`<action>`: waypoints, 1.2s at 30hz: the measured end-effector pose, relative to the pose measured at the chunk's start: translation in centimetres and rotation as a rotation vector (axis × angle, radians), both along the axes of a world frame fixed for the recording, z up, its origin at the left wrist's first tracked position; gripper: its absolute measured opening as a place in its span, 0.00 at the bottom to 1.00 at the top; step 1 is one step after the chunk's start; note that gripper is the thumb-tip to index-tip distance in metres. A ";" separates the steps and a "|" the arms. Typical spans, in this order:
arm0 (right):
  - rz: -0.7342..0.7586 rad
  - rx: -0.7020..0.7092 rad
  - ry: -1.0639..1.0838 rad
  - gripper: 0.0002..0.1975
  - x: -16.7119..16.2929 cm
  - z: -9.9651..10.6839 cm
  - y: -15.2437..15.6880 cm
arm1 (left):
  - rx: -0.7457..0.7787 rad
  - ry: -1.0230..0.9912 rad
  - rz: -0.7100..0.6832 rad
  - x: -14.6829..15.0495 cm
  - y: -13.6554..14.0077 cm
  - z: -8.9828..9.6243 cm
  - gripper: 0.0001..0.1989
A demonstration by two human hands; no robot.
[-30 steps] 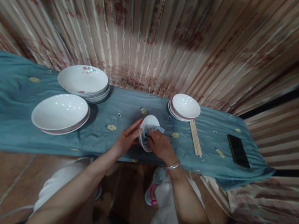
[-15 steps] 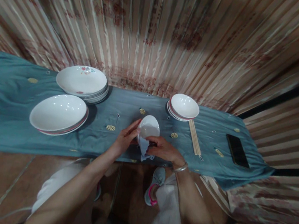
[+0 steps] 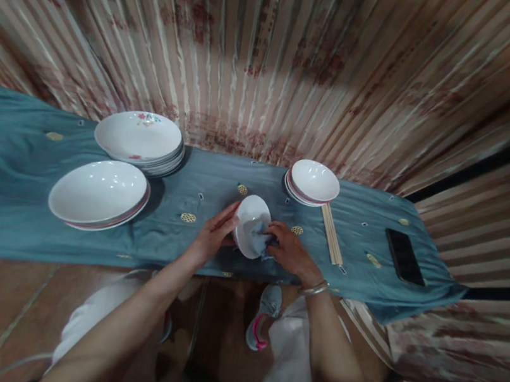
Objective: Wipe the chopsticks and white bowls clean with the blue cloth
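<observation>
Brings the crumpled light-blue cloth (image 3: 258,239) up from below the near rim into the small round white ceramic bowl (image 3: 249,214), pinching it in the right hand (image 3: 292,252). Grasps the bowl's left side with the left hand (image 3: 214,236), holding it tilted over the teal, yellow-patterned tablecloth (image 3: 178,189), left of the thin pale wooden chopsticks (image 3: 332,234).

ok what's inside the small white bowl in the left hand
A crumpled pale blue cloth, held by the right hand, lies partly inside the small round white bowl; the surface beneath is hidden.
</observation>
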State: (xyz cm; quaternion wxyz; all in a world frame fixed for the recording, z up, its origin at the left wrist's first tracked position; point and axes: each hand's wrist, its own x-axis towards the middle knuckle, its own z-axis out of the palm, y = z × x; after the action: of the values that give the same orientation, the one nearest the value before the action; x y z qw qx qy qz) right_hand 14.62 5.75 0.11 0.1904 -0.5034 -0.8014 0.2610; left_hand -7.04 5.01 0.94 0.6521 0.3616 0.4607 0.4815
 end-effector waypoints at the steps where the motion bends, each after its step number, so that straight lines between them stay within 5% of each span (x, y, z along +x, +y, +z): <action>1: -0.051 0.023 -0.005 0.15 0.1 -0.3 0.4 | 0.000 0.001 -0.005 0.0 0.0 0.1 0.35; 8: -0.294 0.188 0.040 0.14 -1.2 -1.1 3.8 | 0.024 0.007 -0.016 0.0 -0.4 0.5 0.33; 22: -0.189 0.347 0.234 0.17 -5.6 0.9 4.3 | 0.023 -0.006 -0.020 0.0 -0.3 0.4 0.32; 29: -0.088 0.212 0.460 0.17 -8.0 1.9 1.3 | 0.014 -0.058 0.025 -0.2 -0.2 -0.4 0.33; 36: 0.056 -0.261 0.538 0.09 -6.4 1.5 0.4 | -0.016 -0.073 0.027 -0.6 0.0 -0.8 0.33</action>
State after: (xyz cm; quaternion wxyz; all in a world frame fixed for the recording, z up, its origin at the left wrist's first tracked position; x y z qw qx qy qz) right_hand 8.20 6.15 1.66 0.3225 -0.4138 -0.6955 0.4910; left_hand -7.64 5.03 0.10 0.6646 0.3323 0.4453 0.4996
